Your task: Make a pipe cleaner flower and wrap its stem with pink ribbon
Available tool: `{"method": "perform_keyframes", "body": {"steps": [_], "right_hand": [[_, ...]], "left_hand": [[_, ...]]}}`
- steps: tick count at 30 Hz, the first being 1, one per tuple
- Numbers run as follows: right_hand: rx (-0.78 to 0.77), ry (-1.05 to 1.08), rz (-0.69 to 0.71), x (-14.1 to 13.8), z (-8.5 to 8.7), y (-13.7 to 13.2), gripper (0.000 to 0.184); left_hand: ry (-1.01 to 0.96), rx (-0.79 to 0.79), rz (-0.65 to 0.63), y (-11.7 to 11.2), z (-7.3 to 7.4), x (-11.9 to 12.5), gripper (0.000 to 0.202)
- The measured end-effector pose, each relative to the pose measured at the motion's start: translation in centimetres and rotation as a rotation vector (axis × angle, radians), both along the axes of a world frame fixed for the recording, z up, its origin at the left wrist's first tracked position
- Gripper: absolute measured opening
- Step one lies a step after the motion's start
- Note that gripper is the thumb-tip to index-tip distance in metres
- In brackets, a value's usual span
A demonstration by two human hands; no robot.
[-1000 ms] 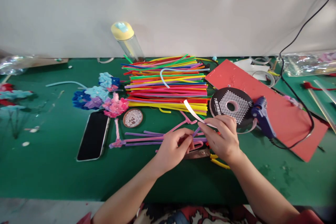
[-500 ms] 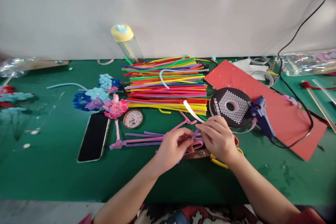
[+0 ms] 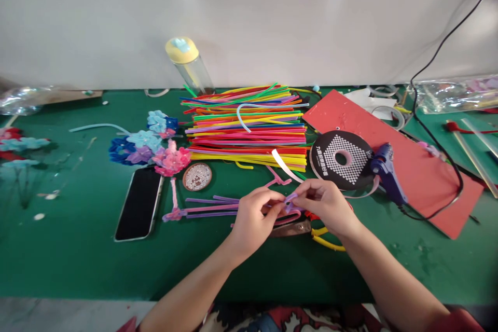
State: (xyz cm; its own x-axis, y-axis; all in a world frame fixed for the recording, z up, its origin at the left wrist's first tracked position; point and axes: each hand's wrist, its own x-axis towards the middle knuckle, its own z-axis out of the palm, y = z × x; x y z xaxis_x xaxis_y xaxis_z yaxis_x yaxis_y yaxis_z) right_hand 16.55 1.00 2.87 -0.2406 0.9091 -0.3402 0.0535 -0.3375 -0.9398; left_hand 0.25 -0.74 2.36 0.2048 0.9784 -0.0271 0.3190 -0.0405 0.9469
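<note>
Between my two hands a purple pipe cleaner (image 3: 290,199) is bent into a small loop. My left hand (image 3: 259,220) pinches it from the left, thumb against fingers. From the right, my right hand (image 3: 324,205) grips it with thumb and forefinger. Beneath the hands lie scissors with yellow handles (image 3: 327,241), their blades partly hidden. Purple and pink pipe cleaners (image 3: 212,208) stretch out to the left of my left hand. A bent pink pipe cleaner (image 3: 277,179) rests just behind the fingers.
Behind the hands is a pile of coloured pipe cleaners (image 3: 249,137). A ribbon spool (image 3: 324,148), a glue gun (image 3: 387,171) and a red board (image 3: 428,187) are on the right. Fuzzy flowers (image 3: 143,140), a phone (image 3: 139,205), a bead dish (image 3: 197,170) and a bottle (image 3: 192,70) stand left.
My right hand has turned and lowered slightly, its fingertips now meeting the left ones. The purple pipe cleaner went from a straight slanting piece to a small loop.
</note>
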Motion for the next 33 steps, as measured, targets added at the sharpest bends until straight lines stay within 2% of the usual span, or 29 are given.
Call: {"method": "perform_keyframes", "body": {"steps": [4,7,16,21,28,33], "right_hand": [[-0.126,0.145,-0.044,-0.40,-0.12,-0.12,0.018],[-0.161,0.184,-0.092,-0.59,-0.21,-0.15,0.022],[-0.085,0.196,-0.217,-0.54,-0.59,-0.18,0.021],[-0.073,0.180,-0.185,-0.66,-0.63,-0.20,0.022],[0.052,0.019,-0.124,-0.53,-0.66,-0.26,0.025],[0.273,-0.258,-0.034,-0.40,-0.85,-0.36,0.012]], "left_hand": [[0.011,0.019,0.007,-0.12,-0.05,0.10,0.009],[-0.025,0.008,0.009,-0.16,-0.28,0.16,0.010],[0.004,0.137,0.044,-0.21,-0.34,0.31,0.008],[0.029,0.159,0.047,-0.14,-0.42,0.22,0.011],[0.063,0.179,0.041,-0.01,-0.66,0.32,0.013],[0.169,0.357,0.055,0.05,-0.72,0.31,0.013]]}}
